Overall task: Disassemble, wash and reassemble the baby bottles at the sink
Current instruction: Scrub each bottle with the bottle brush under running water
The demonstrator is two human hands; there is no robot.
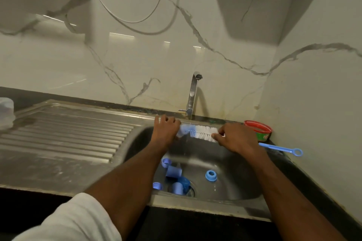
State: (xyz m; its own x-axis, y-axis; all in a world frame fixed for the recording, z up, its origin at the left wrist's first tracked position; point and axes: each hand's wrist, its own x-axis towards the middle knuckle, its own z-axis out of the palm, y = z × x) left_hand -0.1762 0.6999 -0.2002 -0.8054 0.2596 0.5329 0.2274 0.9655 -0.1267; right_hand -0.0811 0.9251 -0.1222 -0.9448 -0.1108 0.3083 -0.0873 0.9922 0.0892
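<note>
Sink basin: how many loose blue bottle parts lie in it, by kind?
Blue screw rings: 3
Pale blue cylindrical pieces: 2
Dark blue translucent cap: 1
Total: 6

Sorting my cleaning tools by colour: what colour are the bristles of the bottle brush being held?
White, with a few blue ones near the tip, on the bottle brush; head view.
</note>
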